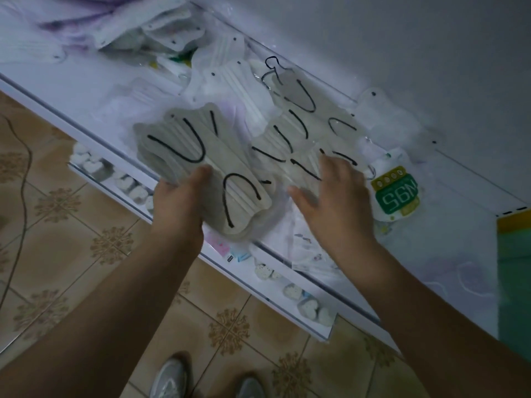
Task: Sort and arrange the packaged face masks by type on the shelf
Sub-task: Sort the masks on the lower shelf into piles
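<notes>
My left hand [179,199] grips a stack of packaged grey masks with black ear loops [201,165], thumb on top, held just above the white shelf [94,90]. My right hand [334,193] hovers with fingers spread over more grey masks with black loops [290,139] lying on the shelf; it is blurred and holds nothing. White packaged masks [230,79] lie behind them. A packet marked N95 with a green and yellow label [395,193] lies to the right.
More white masks [161,30] and purple-tinted packets [71,21] pile up at the far left of the shelf. A lower shelf [287,285] holds small white items. A green and yellow box [514,268] sits at right. Tiled floor and my shoes [207,380] are below.
</notes>
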Motion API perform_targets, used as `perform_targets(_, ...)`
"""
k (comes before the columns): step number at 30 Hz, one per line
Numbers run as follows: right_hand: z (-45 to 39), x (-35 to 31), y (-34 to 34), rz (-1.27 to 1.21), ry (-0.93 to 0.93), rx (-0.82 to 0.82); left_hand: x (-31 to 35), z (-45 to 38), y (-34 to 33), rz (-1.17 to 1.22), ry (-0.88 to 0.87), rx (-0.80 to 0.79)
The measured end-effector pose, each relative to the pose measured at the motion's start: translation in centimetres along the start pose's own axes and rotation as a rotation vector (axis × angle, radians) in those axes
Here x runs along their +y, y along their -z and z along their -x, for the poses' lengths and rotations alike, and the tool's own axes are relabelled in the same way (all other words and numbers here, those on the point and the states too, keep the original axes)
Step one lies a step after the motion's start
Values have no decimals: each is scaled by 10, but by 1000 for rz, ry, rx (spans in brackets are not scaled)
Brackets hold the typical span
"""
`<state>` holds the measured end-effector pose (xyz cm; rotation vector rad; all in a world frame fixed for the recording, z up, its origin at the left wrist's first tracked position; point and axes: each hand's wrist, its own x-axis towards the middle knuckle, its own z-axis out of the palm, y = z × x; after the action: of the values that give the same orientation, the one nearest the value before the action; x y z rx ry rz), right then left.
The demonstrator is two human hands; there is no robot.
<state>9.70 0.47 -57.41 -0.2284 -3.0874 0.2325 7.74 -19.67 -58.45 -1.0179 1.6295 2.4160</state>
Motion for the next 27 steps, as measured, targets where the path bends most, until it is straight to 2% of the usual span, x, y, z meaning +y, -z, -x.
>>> perform_targets(2, 5, 21, -13, 95, -48, 2, 2, -5, 5, 14, 13, -7)
perform_targets(6, 4, 31, -21, 66, 1, 150, -5, -9, 14, -12, 14, -17)
perform_targets(9, -6, 11, -4, -157, -52, 295, -7, -6, 14, -54, 2, -83)
perform_targets(11, -10, -16, 10, -363, 58, 332, -4, 1, 12, -19, -5, -183)
perform_targets(13, -9, -49, 16, -414, 215, 191, 1, 8, 9, 63, 0, -379)
perform_targets(15, -5, -76, 9, -386, 342, -88, 4, 10, 7, 39, -63, -536)
perform_targets(16, -4, -81, 4, -387, 385, -192, 4, 9, 6, -6, -95, -505)
perform_targets(17, -4, -81, 0, -414, 415, -218, 4, 5, 5, -40, -112, -412)
perform_targets(19, -12, -63, -8, -416, 366, -75, 2, -5, 9, -41, -86, -208)
perform_targets(20, -18, -47, -11, -328, 280, 10, 1, -9, 13, -10, -57, -161)
perform_targets(21, -24, -29, -15, -191, 171, 43, 1, -13, 16, 11, -36, -135)
perform_targets(23, -27, 3, -23, 31, 22, -5, 2, -17, 22, 30, -17, -128)
perform_targets(25, -25, 21, -32, 27, 60, 34, 1, -17, 24, 43, -16, -141)
perform_targets(27, -29, 25, -32, -68, 122, 175, -1, -16, 25, 23, -24, -142)
